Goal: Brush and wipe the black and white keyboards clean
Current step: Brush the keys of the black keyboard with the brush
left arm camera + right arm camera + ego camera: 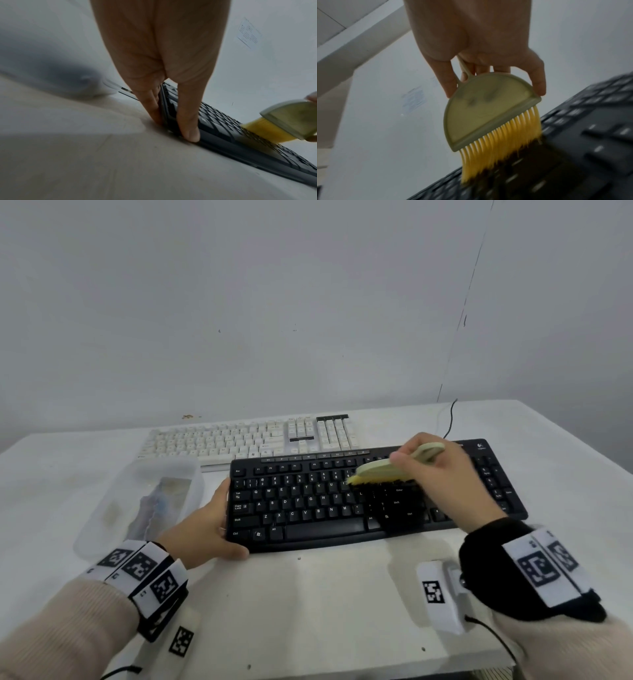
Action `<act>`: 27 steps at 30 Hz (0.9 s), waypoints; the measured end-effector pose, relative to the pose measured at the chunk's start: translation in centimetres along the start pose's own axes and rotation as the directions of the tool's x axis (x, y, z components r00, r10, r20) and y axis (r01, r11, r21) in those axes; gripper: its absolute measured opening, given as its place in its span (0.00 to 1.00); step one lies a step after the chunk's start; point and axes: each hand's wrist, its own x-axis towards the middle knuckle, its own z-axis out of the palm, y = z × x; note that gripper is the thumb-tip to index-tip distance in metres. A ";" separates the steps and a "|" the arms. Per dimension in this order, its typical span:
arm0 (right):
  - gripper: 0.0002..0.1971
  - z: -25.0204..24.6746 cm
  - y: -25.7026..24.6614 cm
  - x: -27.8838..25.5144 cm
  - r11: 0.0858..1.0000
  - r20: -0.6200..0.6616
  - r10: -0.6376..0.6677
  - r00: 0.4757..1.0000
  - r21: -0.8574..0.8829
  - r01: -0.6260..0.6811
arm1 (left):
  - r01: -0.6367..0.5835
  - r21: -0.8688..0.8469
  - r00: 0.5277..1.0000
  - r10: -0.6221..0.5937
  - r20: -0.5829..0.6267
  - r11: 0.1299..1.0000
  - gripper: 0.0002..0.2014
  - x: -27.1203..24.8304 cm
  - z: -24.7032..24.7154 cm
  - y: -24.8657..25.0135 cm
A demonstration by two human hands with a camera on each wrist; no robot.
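Observation:
The black keyboard (342,501) lies across the middle of the white table. My left hand (230,520) grips its left end, fingers along the side and thumb at the front corner; the left wrist view shows this hand (173,127) pinching the keyboard (223,129) edge. My right hand (418,460) holds a pale green brush (376,469) by its handle. The brush's yellow bristles touch the keys to the right of the letter block. In the right wrist view the hand (494,92) holds the brush (484,112), dark-tipped bristles bent on the keyboard (590,135). The white keyboard (239,440) lies just behind, untouched.
A translucent plastic box (137,501) with a cloth-like item inside sits left of the black keyboard, close to my left hand. A black cable (450,419) runs off the table's back right. The wall stands right behind the table (325,594).

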 end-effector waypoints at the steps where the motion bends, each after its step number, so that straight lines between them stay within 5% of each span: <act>1: 0.08 -0.9 0.3 0.2 1.000 -0.026 0.010 1.000 -0.006 -0.010 | 0.004 -0.014 1.000 -0.004 0.003 1.000 0.55 0.0 0.0 0.0; 6: 0.07 -3.3 0.7 1.0 1.000 -0.171 -0.001 0.985 0.000 0.001 | 0.006 -0.025 1.000 -0.006 -0.002 1.000 0.54 -0.1 0.1 0.0; 12: 0.09 -4.3 2.3 1.0 0.999 -0.061 0.031 0.998 0.039 -0.028 | 0.027 -0.038 1.000 -0.027 -0.003 0.999 0.55 0.0 0.0 -0.1; 20: 0.09 -9.2 3.6 1.9 0.999 -0.236 0.038 0.971 -0.001 -0.040 | 0.065 -0.016 0.998 -0.065 -0.016 0.998 0.55 0.0 0.1 0.0; 27: 0.10 -8.2 4.2 1.5 1.000 -0.076 0.015 0.997 -0.017 -0.016 | 0.073 -0.031 0.997 -0.073 -0.014 0.997 0.57 -0.2 0.3 0.5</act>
